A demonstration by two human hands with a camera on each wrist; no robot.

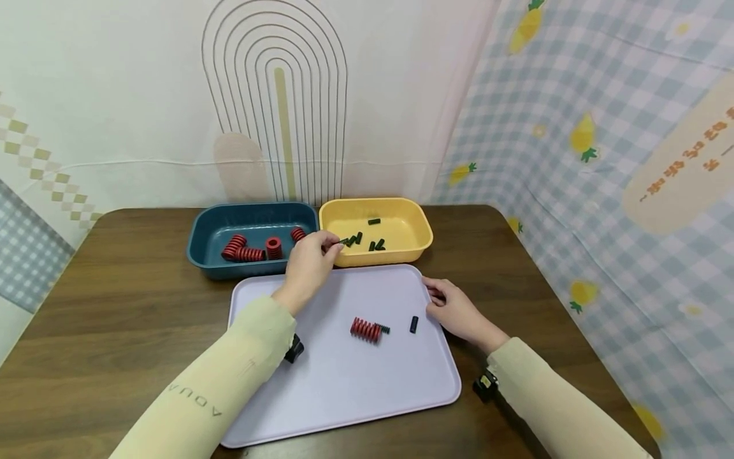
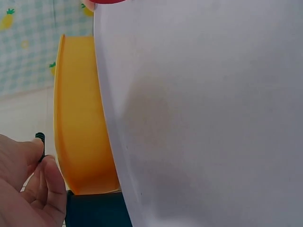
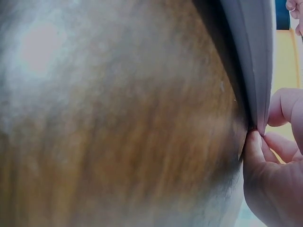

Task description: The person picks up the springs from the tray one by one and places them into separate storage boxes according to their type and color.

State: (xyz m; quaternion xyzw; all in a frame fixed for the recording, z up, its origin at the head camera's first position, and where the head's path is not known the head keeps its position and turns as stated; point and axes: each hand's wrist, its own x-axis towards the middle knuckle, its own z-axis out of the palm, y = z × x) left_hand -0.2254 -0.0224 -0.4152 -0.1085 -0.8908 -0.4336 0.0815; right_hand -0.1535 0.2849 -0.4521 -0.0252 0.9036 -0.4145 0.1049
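Note:
My left hand (image 1: 309, 262) pinches a small dark green spring (image 2: 40, 138) between thumb and fingertips, over the front left rim of the yellow bin (image 1: 375, 258). My right hand (image 1: 459, 312) grips the right edge of the pale lilac tray (image 1: 344, 395) near its far corner; the right wrist view shows the rim between thumb and fingers. On the tray lie a red spring (image 1: 365, 329), a small green spring (image 1: 385, 329) touching its right end, and a separate dark spring (image 1: 413, 324). Several small dark green springs (image 1: 374, 221) lie inside the yellow bin.
Left of the yellow bin stands a dark blue bin (image 1: 215, 268) with several red springs (image 1: 250, 254) in it. Both bins stand behind the tray on a brown wooden table (image 1: 132, 306). Patterned cloth (image 1: 573, 159) hangs along the back and right side.

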